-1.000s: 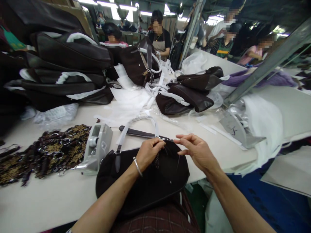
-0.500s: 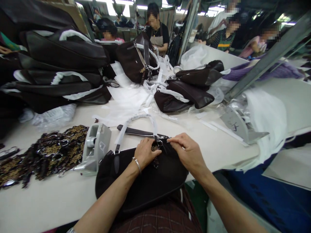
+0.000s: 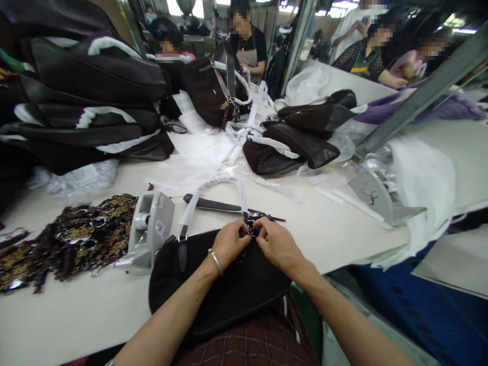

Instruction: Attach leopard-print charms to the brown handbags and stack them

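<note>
A dark brown handbag (image 3: 221, 290) lies at the table's front edge, against my lap. Its handle (image 3: 217, 182), wrapped in white, arches up behind it, and a dark strap (image 3: 213, 204) lies across the back. My left hand (image 3: 231, 241) and my right hand (image 3: 276, 244) meet at the handle's right base. Both are closed in a pinch on a small metal-ringed charm (image 3: 249, 231) there. The fingers cover most of it, so its exact shape is hidden.
Left of the bag stand a grey tape dispenser (image 3: 147, 231) and a heap of charms with rings (image 3: 91, 234). Stacked bags (image 3: 91, 107) rise at the back left, more bags (image 3: 293, 142) lie behind. Another dispenser (image 3: 377, 195) and a metal post (image 3: 419, 96) are at the right.
My right hand has moved left from the bag's right top edge to meet my left hand at the charm. My left fingers have curled into a pinch.
</note>
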Tool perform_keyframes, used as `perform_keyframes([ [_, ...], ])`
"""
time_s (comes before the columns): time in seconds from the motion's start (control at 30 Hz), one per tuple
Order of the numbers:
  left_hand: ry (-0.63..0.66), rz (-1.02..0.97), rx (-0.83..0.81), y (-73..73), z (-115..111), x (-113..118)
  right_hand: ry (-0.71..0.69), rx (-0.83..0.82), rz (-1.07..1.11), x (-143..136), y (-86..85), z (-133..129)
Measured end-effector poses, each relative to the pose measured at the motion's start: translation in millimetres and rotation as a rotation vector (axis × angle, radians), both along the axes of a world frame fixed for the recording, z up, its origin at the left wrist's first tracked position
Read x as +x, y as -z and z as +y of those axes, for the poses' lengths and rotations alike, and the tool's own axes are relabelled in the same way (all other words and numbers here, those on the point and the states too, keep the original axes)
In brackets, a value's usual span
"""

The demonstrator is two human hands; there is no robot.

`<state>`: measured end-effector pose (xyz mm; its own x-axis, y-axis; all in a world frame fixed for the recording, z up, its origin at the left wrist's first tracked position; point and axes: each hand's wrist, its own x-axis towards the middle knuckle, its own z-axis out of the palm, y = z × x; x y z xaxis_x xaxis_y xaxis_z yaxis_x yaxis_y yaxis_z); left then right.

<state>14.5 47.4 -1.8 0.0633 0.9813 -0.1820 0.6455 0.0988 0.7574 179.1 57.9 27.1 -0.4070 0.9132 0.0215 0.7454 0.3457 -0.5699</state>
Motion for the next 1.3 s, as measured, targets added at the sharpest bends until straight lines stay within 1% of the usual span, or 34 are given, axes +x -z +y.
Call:
perform_keyframes([
  [0.1, -0.028, -0.090, -0.055, 1.5, 0.6, -1.8, -0.005, 0.000, -0.049, -4.0, 2.7, 6.8],
  [0.27, -0.027, -0.138, -0.082, 3.2, 0.5, -4.4, -0.030, -0.026, -0.079, -8.5, 7.2, 12.8],
  [0.43, -0.028, -0.247, -0.095, 3.3, 1.5, -6.2, -0.053, -0.031, -0.075, -8.1, 12.2, 16.1],
  [0.53, -0.028, -0.291, -0.057, 7.0, 4.4, -6.4, -0.070, -0.034, -0.018, -6.6, 16.6, 17.9],
  [0.67, -0.042, -0.306, -0.070, 12.4, 6.7, -5.8, -0.096, -0.054, 0.038, -5.6, 19.3, 18.1],
  [0.73, -0.060, -0.295, -0.037, 9.8, 5.9, -6.8, -0.082, -0.018, 0.082, -5.8, 17.5, 17.3],
  [0.83, -0.082, -0.310, 0.074, -0.2, 3.7, -10.4, -0.067, 0.081, 0.206, -6.9, 12.9, 16.7],
  [0.87, -0.087, -0.333, 0.100, -3.6, 3.1, -11.5, -0.076, 0.092, 0.257, -7.4, 11.8, 16.9],
  [0.93, -0.096, -0.398, 0.120, -8.6, 2.4, -12.9, -0.103, 0.056, 0.355, -8.1, 11.8, 18.4],
  [1.0, -0.102, -0.485, 0.110, -10.5, 2.3, -13.0, -0.106, -0.012, 0.425, -8.4, 13.9, 20.5],
  [1.13, -0.063, -0.654, 0.061, -7.9, 3.6, -14.7, -0.095, -0.103, 0.482, -6.9, 17.9, 22.7],
  [1.17, -0.070, -0.652, 0.056, -6.1, 4.3, -16.1, -0.096, -0.111, 0.489, -6.2, 17.8, 22.6],
  [1.2, -0.090, -0.605, 0.063, -3.8, 5.1, -17.7, -0.092, -0.110, 0.490, -5.5, 17.4, 22.1],
  [1.23, -0.119, -0.515, 0.077, -1.0, 5.9, -19.3, -0.080, -0.102, 0.486, -4.9, 16.6, 21.4],
  [1.3, -0.146, -0.263, 0.106, 6.2, 7.0, -20.9, -0.041, -0.072, 0.473, -4.3, 14.9, 19.8],
])
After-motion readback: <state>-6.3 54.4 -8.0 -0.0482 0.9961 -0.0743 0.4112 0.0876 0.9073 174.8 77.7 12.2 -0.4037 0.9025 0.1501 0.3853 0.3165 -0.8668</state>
